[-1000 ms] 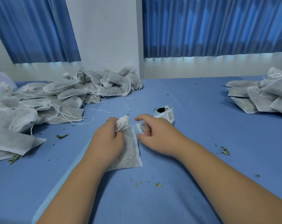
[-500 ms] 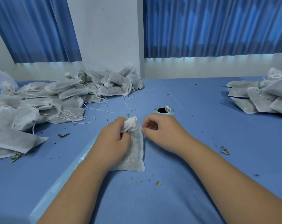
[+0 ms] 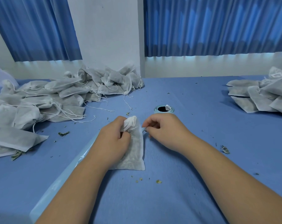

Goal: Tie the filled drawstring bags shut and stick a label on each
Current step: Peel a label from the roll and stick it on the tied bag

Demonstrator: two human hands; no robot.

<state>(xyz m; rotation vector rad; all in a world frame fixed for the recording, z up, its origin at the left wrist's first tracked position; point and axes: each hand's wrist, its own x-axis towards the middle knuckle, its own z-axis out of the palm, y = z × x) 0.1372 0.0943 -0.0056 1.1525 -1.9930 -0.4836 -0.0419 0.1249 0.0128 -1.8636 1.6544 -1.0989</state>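
Observation:
A white filled drawstring bag (image 3: 136, 152) lies on the blue table in front of me. My left hand (image 3: 114, 141) grips its gathered neck, which sticks up past my fingers. My right hand (image 3: 162, 133) is just right of the bag's neck, its fingers curled and pinching something small and pale at the bag's edge; I cannot make out whether it is a label or its backing. The label roll (image 3: 164, 109) lies flat just beyond my right hand, one label end standing up from it.
A big heap of white bags with loose strings (image 3: 59, 97) covers the left and back left. A stack of bags (image 3: 263, 96) lies at the far right, one with a label. A pale blue backing strip (image 3: 59, 183) runs under my left arm. Dried herb crumbs dot the table.
My right hand, which held a label by the roll, has moved left to the bag's neck. The label no longer shows in my fingers. My left hand has kept its grip.

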